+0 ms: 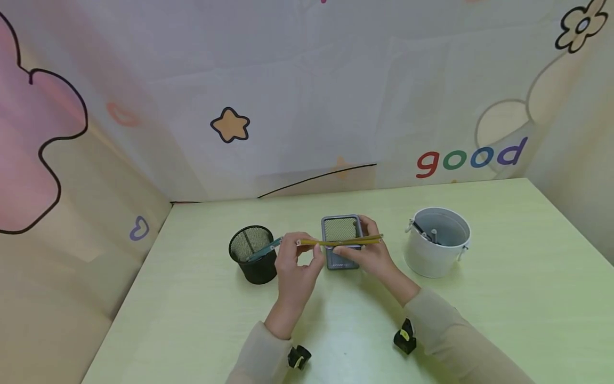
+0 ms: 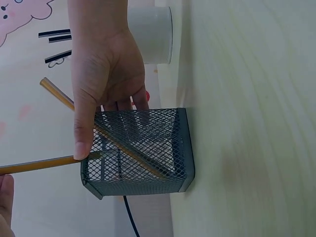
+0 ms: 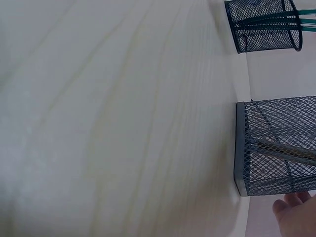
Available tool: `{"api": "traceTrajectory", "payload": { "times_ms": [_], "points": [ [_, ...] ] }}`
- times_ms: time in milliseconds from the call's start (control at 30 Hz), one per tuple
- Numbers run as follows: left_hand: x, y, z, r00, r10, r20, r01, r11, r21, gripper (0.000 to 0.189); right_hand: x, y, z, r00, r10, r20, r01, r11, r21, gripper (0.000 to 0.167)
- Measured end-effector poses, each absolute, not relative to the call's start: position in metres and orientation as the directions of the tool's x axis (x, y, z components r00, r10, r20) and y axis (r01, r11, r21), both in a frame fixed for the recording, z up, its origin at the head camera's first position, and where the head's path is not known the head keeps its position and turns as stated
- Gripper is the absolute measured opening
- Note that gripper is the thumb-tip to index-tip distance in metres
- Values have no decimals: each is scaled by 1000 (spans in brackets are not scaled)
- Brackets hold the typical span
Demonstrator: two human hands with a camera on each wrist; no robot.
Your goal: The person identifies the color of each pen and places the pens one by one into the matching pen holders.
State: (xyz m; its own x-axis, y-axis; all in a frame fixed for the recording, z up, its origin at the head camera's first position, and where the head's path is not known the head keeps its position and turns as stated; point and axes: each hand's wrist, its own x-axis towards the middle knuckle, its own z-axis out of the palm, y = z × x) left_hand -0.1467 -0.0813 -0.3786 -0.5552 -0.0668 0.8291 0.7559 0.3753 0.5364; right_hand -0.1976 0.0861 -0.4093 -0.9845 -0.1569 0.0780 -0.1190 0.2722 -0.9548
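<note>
In the head view my left hand (image 1: 296,277) pinches a yellow pencil (image 1: 307,242) between thumb and fingers. The left wrist view shows that pencil (image 2: 44,164) slanting in at the mouth of a square grey mesh pen holder (image 2: 138,182). My right hand (image 2: 106,69) grips this holder, thumb at the rim and fingers round the far side. Another yellow pencil (image 2: 57,93) leans inside it, its upper end sticking out toward the right-hand side. The right wrist view shows the holder (image 3: 271,182) upright on the table, with fingertips of the right hand (image 3: 301,217) behind it.
Left of the square holder stands a round black mesh cup (image 1: 259,272) with teal pencils (image 1: 264,249). A white bucket (image 1: 427,261) with dark pens (image 1: 420,229) stands to the right. Behind the pale green table (image 1: 345,330) hangs a printed cloth (image 1: 307,106).
</note>
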Motion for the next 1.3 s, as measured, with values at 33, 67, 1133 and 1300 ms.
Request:
{"api": "traceTrajectory", "payload": {
  "times_ms": [33,67,1133,1300],
  "points": [
    [-147,-81,-378,-559,-67,826,751,381,539,20,-198,86,-410,-985,-157,77,-118,273,-955,90],
    [-148,-80,-379,-561,-64,825,748,387,539,20,-198,86,-410,-985,-156,76,-118,275,-954,90],
    [-160,-74,-400,-763,-94,640,558,404,725,14,-197,85,-408,-982,-159,103,-143,267,-953,90],
    [-160,-74,-401,-790,-103,604,525,395,754,13,-198,85,-409,-982,-156,102,-142,266,-953,89]
  ]
}}
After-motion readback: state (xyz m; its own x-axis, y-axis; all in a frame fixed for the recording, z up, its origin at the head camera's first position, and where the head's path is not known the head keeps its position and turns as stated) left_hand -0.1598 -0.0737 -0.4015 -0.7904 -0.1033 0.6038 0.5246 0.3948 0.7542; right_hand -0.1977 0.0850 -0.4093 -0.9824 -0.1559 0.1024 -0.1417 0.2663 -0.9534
